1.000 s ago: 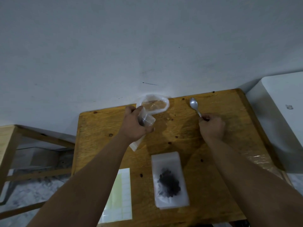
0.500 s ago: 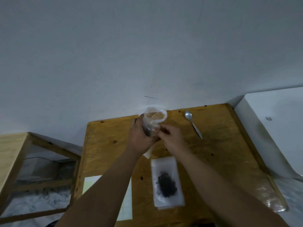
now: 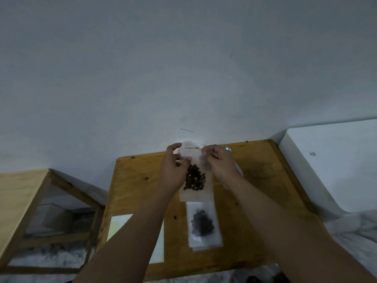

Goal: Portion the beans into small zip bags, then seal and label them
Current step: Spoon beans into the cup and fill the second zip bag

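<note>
A small clear zip bag (image 3: pixel 195 193) with dark beans (image 3: pixel 194 179) in its lower half hangs upright over the far middle of the wooden table (image 3: pixel 134 186). My left hand (image 3: pixel 173 168) pinches the bag's top edge at the left corner. My right hand (image 3: pixel 219 164) pinches the same top edge at the right. Nearer me, a second bag of dark beans (image 3: pixel 204 225) lies flat on a stack of bags. The spoon (image 3: pixel 228 149) lies behind my right hand, mostly hidden. A white label sheet (image 3: pixel 120 227) lies at the near left, partly under my left forearm.
A grey wall rises just behind the table. A white box-like object (image 3: pixel 330 160) stands to the right of the table. A lighter wooden frame table (image 3: pixel 22 199) stands to the left, with a gap between.
My right hand left the spoon on the table and came over to the bag. The bag, held open and crumpled before, is now stretched flat and upright between both hands.
</note>
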